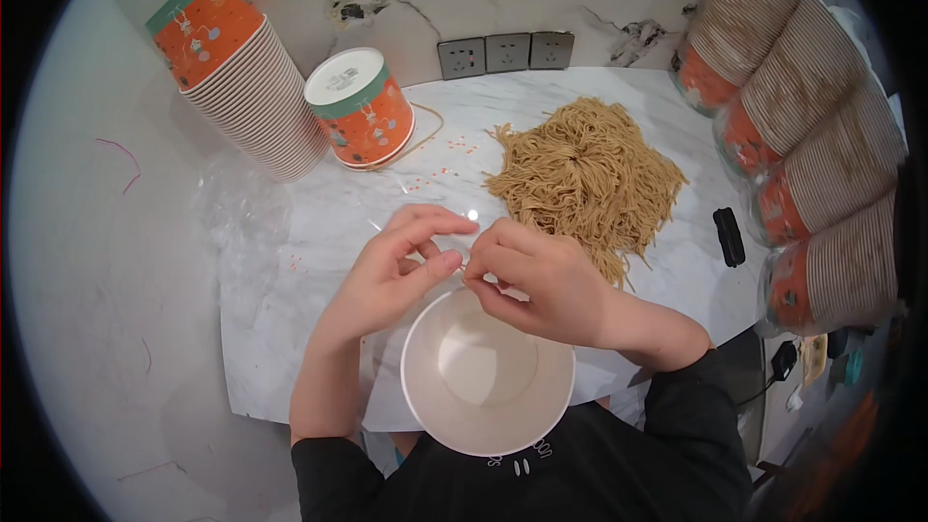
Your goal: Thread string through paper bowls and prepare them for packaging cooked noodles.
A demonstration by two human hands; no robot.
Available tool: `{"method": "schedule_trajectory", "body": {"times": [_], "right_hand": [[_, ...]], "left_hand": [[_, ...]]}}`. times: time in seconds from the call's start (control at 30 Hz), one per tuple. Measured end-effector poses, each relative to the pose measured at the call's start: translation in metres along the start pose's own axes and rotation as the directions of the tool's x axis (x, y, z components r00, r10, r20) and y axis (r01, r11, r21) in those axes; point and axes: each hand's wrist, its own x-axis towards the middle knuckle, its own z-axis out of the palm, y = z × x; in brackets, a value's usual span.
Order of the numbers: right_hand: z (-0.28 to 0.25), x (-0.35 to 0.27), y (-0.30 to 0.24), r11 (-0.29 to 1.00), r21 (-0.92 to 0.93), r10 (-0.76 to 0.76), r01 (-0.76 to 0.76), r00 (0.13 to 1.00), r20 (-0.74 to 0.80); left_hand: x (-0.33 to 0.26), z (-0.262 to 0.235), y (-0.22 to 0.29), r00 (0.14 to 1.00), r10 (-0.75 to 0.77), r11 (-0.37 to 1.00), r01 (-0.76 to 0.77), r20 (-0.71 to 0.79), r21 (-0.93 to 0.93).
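Just beyond the rim of an open white paper bucket (488, 367), my two hands meet. My left hand (396, 256) has its index finger stretched out and apart from the thumb, whose tip is close to the right fingertips. My right hand (546, 275) is closed in a pinch; what it grips is too small to make out, though a thin pale bit shows between the hands. The bucket stands close to my body with its mouth up, and nothing shows inside. Beyond my right hand lies a large heap of thin tan cords (590, 174).
An upside-down orange-and-green paper bucket (362, 116) has a tan cord loop (430, 140) beside it. At left leans a tall bucket stack (246, 87) near crumpled clear plastic (242, 222). Wrapped bucket stacks (802, 87) line the right, near a small black object (729, 237). Orange bits (435, 174) dot the table.
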Motion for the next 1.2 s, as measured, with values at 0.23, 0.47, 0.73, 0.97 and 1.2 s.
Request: {"method": "schedule_trajectory", "body": {"times": [0.23, 0.47, 0.73, 0.97, 1.2], "right_hand": [[-0.006, -0.003, -0.005, 0.998, -0.021, -0.055, 0.056, 0.997, 0.053], [-0.001, -0.004, -0.004, 0.995, -0.029, -0.095, 0.097, 0.993, 0.064], [0.003, -0.004, -0.005, 0.985, -0.025, -0.168, 0.169, 0.986, 0.017], [0.002, -0.004, -0.009, 0.956, -0.175, -0.236, 0.234, 0.972, 0.008], [0.002, -0.006, -0.011, 0.953, -0.201, -0.229, 0.226, 0.973, 0.007]], "left_hand": [[-0.001, -0.003, -0.001, 0.959, -0.142, 0.904, 0.227, 0.246, -0.363], [0.005, -0.013, -0.009, 0.917, -0.232, 0.9, 0.329, 0.325, -0.285], [0.006, -0.019, -0.011, 0.839, -0.336, 0.848, 0.467, 0.428, -0.249], [0.007, -0.015, -0.013, 0.838, -0.326, 0.821, 0.48, 0.437, -0.309], [0.002, -0.009, -0.001, 0.874, -0.338, 0.86, 0.437, 0.349, -0.261]]}}
